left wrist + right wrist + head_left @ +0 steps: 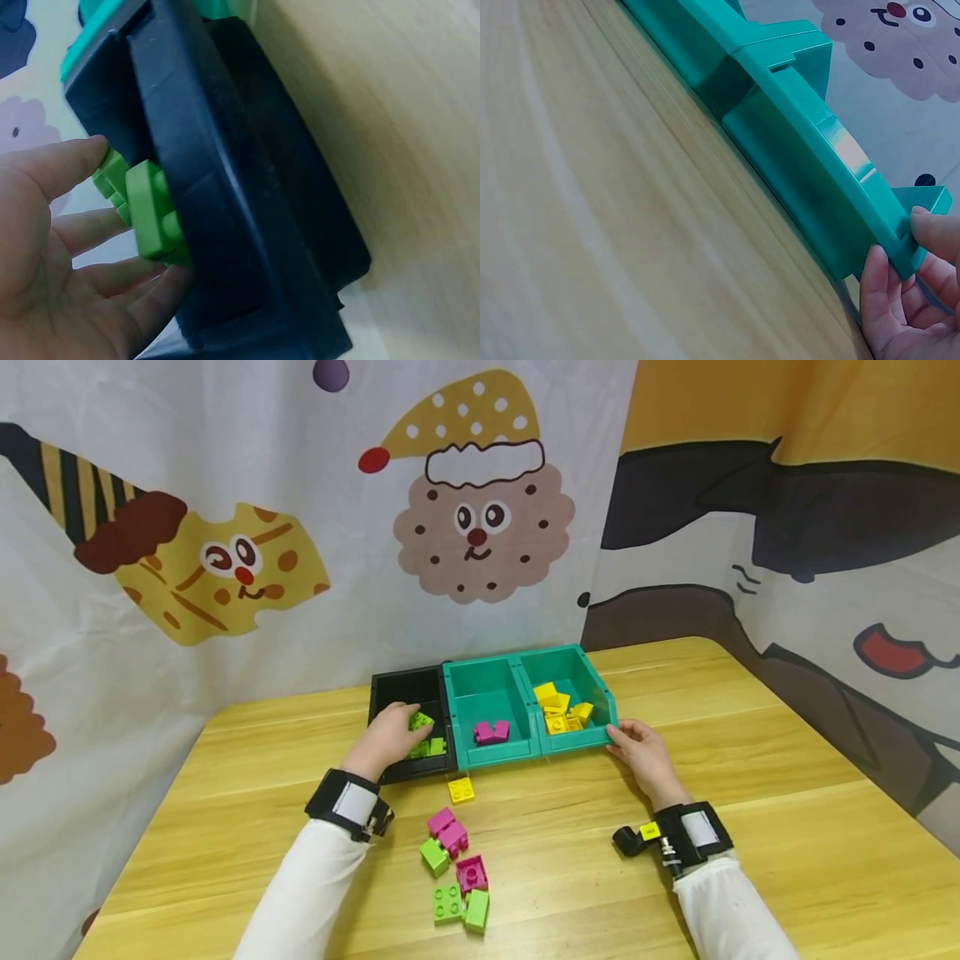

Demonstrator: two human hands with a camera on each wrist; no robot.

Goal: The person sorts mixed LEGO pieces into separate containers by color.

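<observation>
1. In the head view, can see left hand (387,737) inside black bin (423,766), with fingers curled round green bricks (420,721). Can see also other green bricks at the front of black bin, under the hand.
2. Directly at right of black bin, notice middle teal bin (480,685), containing pink bricks (483,732). Farther right of black bin, notice right teal bin (562,671), containing yellow bricks (556,723), and right hand (647,760) gripping its front corner.
3. On tabletop (570,860), near the front right corner of black bin, find single yellow brick (461,790). More in front of black bin, find three loose pink bricks (453,837) and three loose green bricks (447,904). Behind black bin, see printed cloth (337,635).
4. In the left wrist view, see thumb against one green brick and other fingers around a second, just beside the wall of black bin. Cannot tell how firmly held.
5. In the right wrist view, see thumb and fingers clamped on right teal bin, at the corner away from black bin.
</observation>
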